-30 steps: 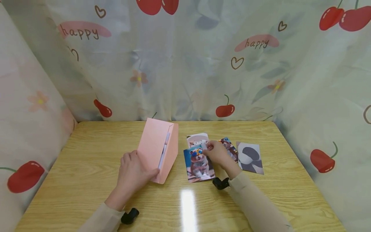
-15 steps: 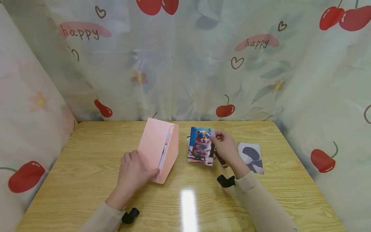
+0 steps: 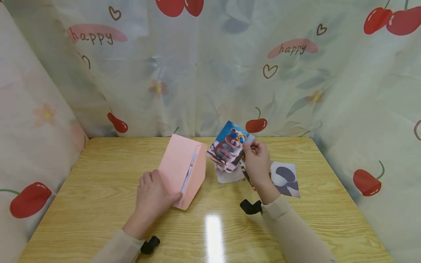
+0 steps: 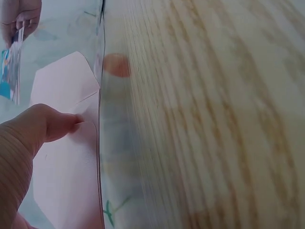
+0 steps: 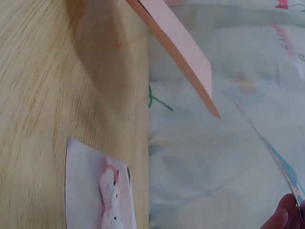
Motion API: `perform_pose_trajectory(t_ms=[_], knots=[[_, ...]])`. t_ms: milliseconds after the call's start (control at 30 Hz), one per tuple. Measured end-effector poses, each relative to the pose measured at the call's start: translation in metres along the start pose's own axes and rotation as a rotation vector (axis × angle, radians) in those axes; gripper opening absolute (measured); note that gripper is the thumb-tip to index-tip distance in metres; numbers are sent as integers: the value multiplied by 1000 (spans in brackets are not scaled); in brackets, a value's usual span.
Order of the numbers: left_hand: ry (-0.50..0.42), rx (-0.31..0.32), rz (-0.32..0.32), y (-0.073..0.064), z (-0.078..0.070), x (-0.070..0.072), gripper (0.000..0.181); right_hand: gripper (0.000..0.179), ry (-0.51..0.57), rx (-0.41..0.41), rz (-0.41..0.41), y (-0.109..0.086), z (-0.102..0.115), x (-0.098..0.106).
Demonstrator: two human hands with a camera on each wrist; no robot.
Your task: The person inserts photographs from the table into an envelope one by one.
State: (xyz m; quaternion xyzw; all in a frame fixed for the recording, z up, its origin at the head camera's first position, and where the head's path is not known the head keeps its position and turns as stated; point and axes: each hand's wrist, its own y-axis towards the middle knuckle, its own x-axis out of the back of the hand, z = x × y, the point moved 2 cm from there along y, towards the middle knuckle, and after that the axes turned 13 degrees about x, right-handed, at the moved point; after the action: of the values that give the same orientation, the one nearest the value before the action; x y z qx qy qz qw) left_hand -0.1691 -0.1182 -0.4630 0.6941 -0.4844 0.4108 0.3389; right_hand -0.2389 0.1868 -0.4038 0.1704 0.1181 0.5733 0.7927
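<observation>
My left hand (image 3: 154,191) grips a pink envelope (image 3: 172,160) by its lower left part, thumb at the mouth. The envelope is tilted, its flap spread to the right, and pale edges of paper show inside the opening. In the left wrist view the thumb presses on the envelope (image 4: 62,176) below the flap. My right hand (image 3: 258,160) pinches a photo card (image 3: 227,146) of a hamster in sunglasses by its right edge, raised and tilted right of the envelope. In the right wrist view this card is nearly edge-on above the fingertips (image 5: 281,217).
Under the raised card lies a pale card (image 3: 228,178) with small white animals, partly covered. A dark brown card (image 3: 246,171) is mostly hidden by the right hand. Farther right lies a grey and white card (image 3: 284,179). A printed curtain (image 3: 197,73) encloses the wooden table (image 3: 98,190).
The hamster card has been lifted off the pile by my right hand, carried up and away, and turned clockwise. My left hand and the envelope have barely shifted to the right.
</observation>
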Motion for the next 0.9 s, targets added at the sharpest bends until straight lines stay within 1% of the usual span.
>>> perform_pose_trajectory(t_ms=[167,300,667,900], knots=[[17,-26,-18,-2,-2,-2,100,26,28,28,-9,-5,-3,-10],[26,-35,-19,-3,-3,-3,103,27,18,24,-2,-9,-4,-17],[27,-19,14,-5,-6,0,109,29,-5,12,36,-14,-6,-27],[15,-33,3,-5,-6,1,108,28,2,26,59,-17,-8,-33]])
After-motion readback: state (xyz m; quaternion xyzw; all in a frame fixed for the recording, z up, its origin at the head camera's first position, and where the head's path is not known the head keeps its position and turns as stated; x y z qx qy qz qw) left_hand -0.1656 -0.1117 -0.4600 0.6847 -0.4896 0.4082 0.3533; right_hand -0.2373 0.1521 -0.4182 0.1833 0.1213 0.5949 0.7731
